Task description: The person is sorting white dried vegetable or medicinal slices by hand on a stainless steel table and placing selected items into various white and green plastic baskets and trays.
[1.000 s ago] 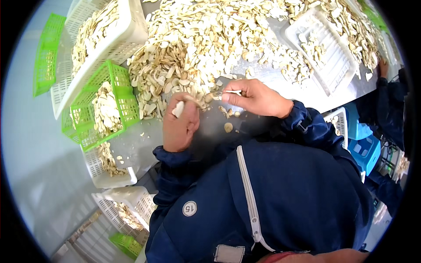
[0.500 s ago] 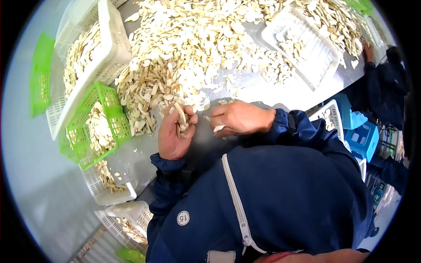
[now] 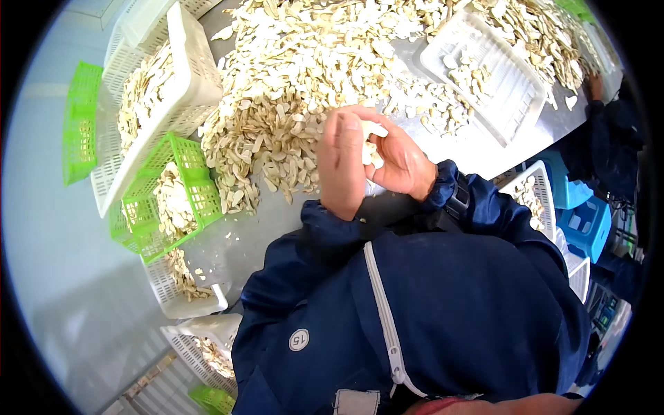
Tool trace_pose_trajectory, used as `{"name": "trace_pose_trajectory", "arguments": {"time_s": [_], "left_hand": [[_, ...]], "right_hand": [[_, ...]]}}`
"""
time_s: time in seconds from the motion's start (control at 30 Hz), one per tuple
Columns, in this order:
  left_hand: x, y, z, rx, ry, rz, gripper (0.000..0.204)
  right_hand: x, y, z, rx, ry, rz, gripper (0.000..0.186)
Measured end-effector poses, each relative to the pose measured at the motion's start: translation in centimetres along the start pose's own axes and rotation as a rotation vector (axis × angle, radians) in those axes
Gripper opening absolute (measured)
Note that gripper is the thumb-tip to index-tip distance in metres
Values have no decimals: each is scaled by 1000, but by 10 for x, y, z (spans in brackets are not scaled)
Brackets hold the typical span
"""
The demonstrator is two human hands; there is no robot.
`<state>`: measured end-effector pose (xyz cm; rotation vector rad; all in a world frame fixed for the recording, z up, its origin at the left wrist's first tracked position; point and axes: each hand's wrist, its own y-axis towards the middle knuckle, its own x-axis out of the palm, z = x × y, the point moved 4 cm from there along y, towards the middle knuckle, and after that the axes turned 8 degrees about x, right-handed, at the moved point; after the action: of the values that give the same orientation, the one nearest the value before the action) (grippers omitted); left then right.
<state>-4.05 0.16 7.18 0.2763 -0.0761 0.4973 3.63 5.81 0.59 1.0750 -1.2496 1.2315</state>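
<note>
My left hand (image 3: 340, 162) and my right hand (image 3: 401, 155) meet above the steel table (image 3: 259, 235). Pale slices (image 3: 373, 138), like dried mushroom, sit in the curled fingers of my right hand. My left fingers are bent against them, hiding whatever they grip. A large spread of similar slices (image 3: 297, 55) covers the table beyond, with a browner pile (image 3: 263, 142) just left of my hands.
White baskets (image 3: 183, 55) and green baskets (image 3: 197, 200) holding slices line the left side. A clear tray (image 3: 508, 104) lies at back right. Right of me are a white basket (image 3: 536, 194), blue crates (image 3: 581, 225) and a co-worker's dark sleeve (image 3: 602, 138).
My hands, apart half a second ago, have come together. My left hand has moved right and up; my right hand has risen and turned to show cupped fingers with slices.
</note>
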Motion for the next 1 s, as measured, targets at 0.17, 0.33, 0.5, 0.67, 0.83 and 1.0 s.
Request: {"name": "trace_pose_trajectory", "arguments": {"time_s": [0.17, 0.33, 0.5, 0.67, 0.83, 1.0], "left_hand": [[-13, -1, -1, 220, -28, 70, 34], [-42, -5, 11, 180, 62, 179, 29], [-73, -27, 4, 18, 103, 125, 17], [-84, -39, -14, -44, 508, -20, 9], [-63, -21, -8, -4, 616, -127, 15], [-19, 14, -21, 257, 864, -326, 27]], "right_hand": [[-2, -5, 2, -33, 139, 84, 37], [2, -27, -30, -109, 276, 91, 31], [26, -93, -133, -752, -393, 520, 35], [56, -138, -175, -1015, -1695, 1181, 38], [60, -88, -113, -787, -2277, 999, 20], [45, -48, -78, -776, -2671, 836, 15]]}}
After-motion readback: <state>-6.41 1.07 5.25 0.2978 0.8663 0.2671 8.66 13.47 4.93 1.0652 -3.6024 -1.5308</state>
